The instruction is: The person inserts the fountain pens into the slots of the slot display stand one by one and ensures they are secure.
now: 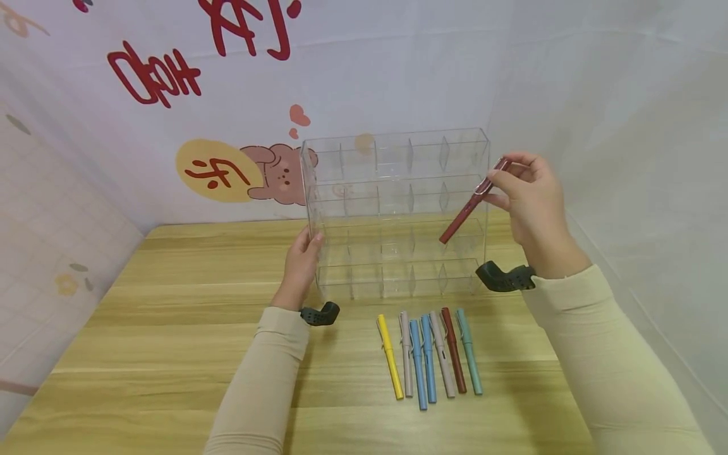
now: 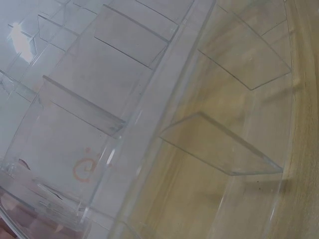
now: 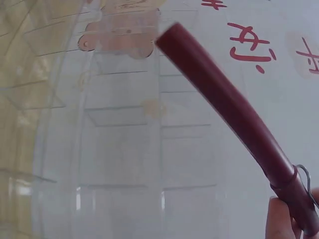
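Note:
A clear plastic rack (image 1: 395,218) with rows of small compartments stands upright on the table. My left hand (image 1: 301,259) grips its lower left side, with the thumb at the front edge; in the left wrist view the clear dividers (image 2: 224,144) fill the picture and the hand is out of frame. My right hand (image 1: 531,196) pinches a dark red pen (image 1: 469,208) by its clipped cap, at the rack's right side. The pen slants down and left, its free end overlapping the lower compartments in the head view. Close up, the right wrist view shows the pen's barrel (image 3: 229,109).
Several capped pens lie in a loose row before the rack: a yellow pen (image 1: 390,357) at the left, grey and blue ones, a brown-red pen (image 1: 454,351) and a green pen (image 1: 469,352) at the right. A white printed cloth (image 1: 398,69) hangs behind the wooden table (image 1: 188,341).

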A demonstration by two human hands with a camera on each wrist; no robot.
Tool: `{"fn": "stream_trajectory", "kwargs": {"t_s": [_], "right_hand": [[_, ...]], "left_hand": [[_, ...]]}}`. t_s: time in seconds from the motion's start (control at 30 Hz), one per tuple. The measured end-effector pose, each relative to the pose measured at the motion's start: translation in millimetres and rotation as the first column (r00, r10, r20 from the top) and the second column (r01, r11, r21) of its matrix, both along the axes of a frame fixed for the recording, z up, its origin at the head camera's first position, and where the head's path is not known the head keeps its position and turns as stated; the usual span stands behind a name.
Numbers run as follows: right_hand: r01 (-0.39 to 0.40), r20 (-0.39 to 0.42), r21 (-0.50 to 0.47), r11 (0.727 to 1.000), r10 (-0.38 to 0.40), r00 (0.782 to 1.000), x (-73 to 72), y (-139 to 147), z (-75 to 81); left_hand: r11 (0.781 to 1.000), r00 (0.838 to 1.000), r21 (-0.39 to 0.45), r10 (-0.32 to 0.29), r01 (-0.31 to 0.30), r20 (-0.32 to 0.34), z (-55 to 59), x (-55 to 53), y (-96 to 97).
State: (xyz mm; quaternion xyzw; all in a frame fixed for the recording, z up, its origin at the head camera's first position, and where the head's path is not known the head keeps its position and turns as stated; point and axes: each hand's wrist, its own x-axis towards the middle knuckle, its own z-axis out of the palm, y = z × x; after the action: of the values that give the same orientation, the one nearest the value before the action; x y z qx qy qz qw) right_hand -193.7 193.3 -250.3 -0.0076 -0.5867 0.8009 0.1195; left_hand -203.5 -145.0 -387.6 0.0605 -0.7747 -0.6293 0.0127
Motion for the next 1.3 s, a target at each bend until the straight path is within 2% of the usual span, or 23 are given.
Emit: {"fn": "stream_trajectory", "kwargs": {"t_s": [0.13, 0.3, 0.5, 0.63, 0.83, 0.97, 1.3], "right_hand": [[0.035, -0.032, -0.078, 0.996, -0.038, 0.999, -8.4, -11, 15.0], [0.082, -0.025, -0.174, 0.981, -0.087, 0.996, -20.2, -24, 29.4], [0.137, -0.060, -0.294, 0.946, -0.162, 0.985, -34.3, -35, 39.0], [0.156, -0.077, -0.338, 0.928, -0.193, 0.978, -41.1, -42, 43.0], [0.180, -0.089, -0.373, 0.910, -0.229, 0.969, -52.1, -50, 44.7], [0.186, -0.105, -0.373, 0.909, -0.240, 0.965, -59.9, -54, 43.3], [0.200, -0.114, -0.282, 0.938, -0.240, 0.964, -75.4, -69, 33.5]], "left_hand": [[1.000, 1.000, 0.011, 0.003, -0.003, 0.001, 0.6, 0.6, -0.9], [0.999, 1.000, 0.033, 0.003, -0.003, 0.001, 1.6, 1.1, -2.3], [1.000, 1.000, 0.031, -0.002, 0.002, 0.005, 2.1, 0.4, -2.3], [1.000, 1.000, 0.025, -0.001, 0.002, -0.006, 2.3, 0.0, -1.5], [1.000, 1.000, 0.028, -0.001, 0.001, 0.005, 2.7, 1.3, -0.2], [1.000, 1.000, 0.024, 0.001, -0.001, 0.012, 2.0, 1.4, 0.4], [0.999, 1.000, 0.038, -0.002, 0.001, 0.013, -0.8, -0.2, 0.4]]}}
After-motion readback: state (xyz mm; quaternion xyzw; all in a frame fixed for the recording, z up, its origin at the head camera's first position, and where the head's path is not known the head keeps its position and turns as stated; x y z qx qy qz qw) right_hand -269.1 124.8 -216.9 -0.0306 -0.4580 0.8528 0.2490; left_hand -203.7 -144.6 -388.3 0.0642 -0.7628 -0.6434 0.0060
